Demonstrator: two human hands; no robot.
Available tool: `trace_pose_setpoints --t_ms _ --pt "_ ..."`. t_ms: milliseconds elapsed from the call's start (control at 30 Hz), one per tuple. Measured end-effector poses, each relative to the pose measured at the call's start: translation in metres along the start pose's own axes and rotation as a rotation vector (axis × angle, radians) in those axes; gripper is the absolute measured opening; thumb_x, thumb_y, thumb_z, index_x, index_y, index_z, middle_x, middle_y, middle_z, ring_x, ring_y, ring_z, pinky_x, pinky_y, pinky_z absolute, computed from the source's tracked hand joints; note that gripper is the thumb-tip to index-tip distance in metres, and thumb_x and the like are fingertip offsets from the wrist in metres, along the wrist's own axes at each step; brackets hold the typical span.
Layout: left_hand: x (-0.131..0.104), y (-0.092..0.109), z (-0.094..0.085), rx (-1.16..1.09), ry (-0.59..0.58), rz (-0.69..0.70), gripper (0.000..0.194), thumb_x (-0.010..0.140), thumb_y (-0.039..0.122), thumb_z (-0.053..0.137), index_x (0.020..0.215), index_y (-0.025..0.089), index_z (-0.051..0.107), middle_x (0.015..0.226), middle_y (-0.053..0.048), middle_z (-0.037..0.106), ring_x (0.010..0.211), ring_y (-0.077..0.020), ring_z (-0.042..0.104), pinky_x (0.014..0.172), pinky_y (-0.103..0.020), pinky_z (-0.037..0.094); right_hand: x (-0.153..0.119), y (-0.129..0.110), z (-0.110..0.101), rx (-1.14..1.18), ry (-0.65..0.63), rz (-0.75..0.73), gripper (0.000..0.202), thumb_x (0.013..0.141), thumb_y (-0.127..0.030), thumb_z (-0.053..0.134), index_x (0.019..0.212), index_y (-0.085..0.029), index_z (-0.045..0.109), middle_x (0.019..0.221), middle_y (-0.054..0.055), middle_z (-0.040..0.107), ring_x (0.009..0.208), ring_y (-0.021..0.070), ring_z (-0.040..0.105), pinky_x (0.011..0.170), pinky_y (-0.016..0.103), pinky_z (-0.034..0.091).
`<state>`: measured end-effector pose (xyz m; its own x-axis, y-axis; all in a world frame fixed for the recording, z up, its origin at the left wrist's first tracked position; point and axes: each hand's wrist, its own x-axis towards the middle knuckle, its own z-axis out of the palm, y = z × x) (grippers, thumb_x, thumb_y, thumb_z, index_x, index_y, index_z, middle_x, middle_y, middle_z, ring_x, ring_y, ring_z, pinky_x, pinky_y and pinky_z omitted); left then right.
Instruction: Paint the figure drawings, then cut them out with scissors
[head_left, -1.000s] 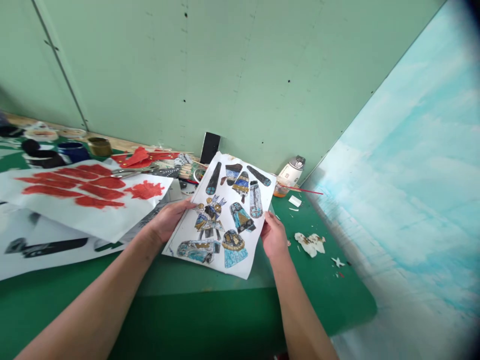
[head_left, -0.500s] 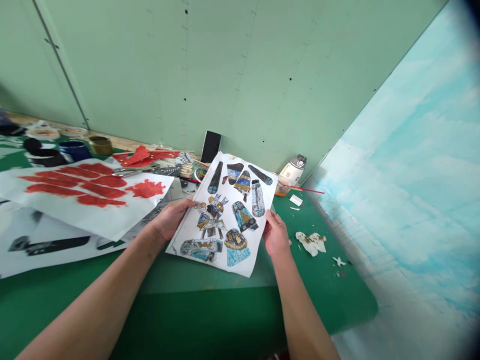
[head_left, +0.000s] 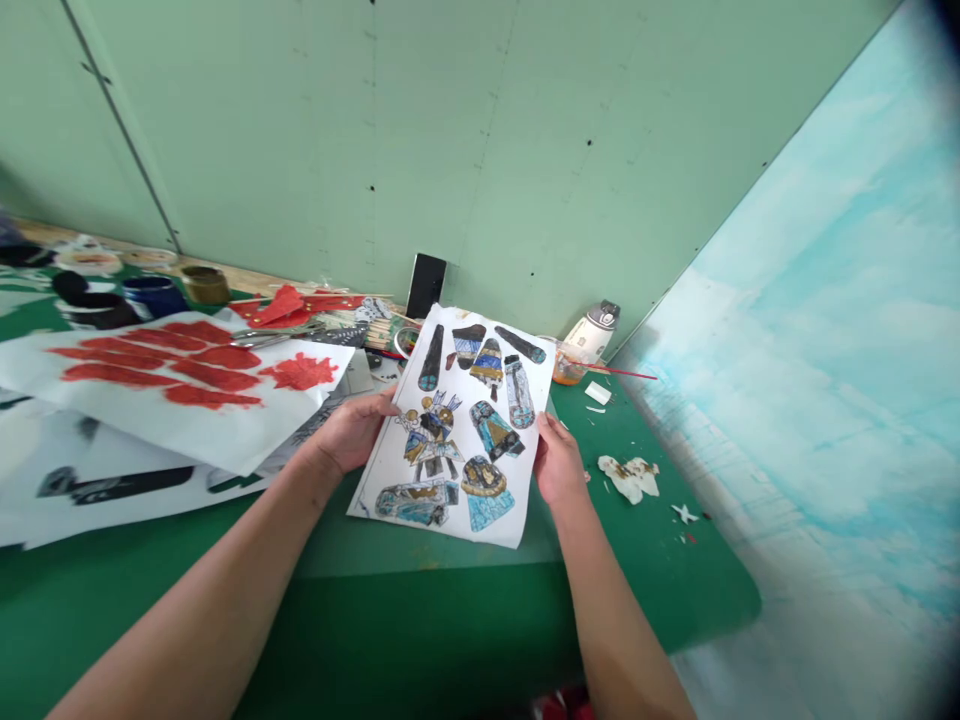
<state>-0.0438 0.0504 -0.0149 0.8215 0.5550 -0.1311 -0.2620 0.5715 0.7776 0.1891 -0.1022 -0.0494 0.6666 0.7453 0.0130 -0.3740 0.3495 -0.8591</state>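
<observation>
A white sheet of paper (head_left: 461,425) bears several painted or coloured figure parts in blue, black and gold. My left hand (head_left: 354,432) grips its left edge, thumb on top and the other fingers hidden beneath. At the right edge my right hand (head_left: 559,460) pinches the sheet in the same way. Held tilted above the green table, the sheet faces me. To the left of my left hand lies a paper with red painted shapes (head_left: 195,375), on top of other sheets with black painted shapes.
Paint jars, among them a blue jar (head_left: 154,297) and a brownish-gold jar (head_left: 205,285), stand at the back left. A black phone (head_left: 426,285) leans on the green wall. A red brush (head_left: 622,372) rests across an orange-tinted cup (head_left: 570,368). Crumpled tissue (head_left: 630,478) and paper scraps lie right.
Both hands still hold the sheet. It has turned slightly, its lower edge shifting right. The whole view has shifted a little.
</observation>
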Motion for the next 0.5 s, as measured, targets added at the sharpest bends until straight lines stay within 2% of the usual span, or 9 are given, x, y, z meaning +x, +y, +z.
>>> trace_pose_setpoints --t_ms 233,500 --pt "0.0054 -0.0054 -0.0025 0.081 0.137 -0.015 0.058 0.074 0.014 0.061 0.132 0.015 0.061 0.085 -0.01 0.079 0.069 -0.0296 0.076 0.063 -0.039 0.065 0.0015 0.0029 -0.0006 0.011 0.016 0.028 0.016 0.073 -0.033 0.081 0.083 -0.024 0.074 0.086 0.002 0.081 0.081 0.0226 0.074 0.078 0.035 0.059" --pt "0.0021 -0.0039 0.001 0.101 0.158 -0.031 0.045 0.085 0.013 0.055 0.129 0.01 0.06 0.086 -0.01 0.08 0.071 -0.0272 0.076 0.07 -0.036 0.064 -0.0006 0.0004 0.0022 0.033 0.004 0.037 0.015 0.07 -0.034 0.083 0.077 -0.024 0.075 0.079 0.0 0.08 0.071 0.0222 0.074 0.071 0.035 0.06"
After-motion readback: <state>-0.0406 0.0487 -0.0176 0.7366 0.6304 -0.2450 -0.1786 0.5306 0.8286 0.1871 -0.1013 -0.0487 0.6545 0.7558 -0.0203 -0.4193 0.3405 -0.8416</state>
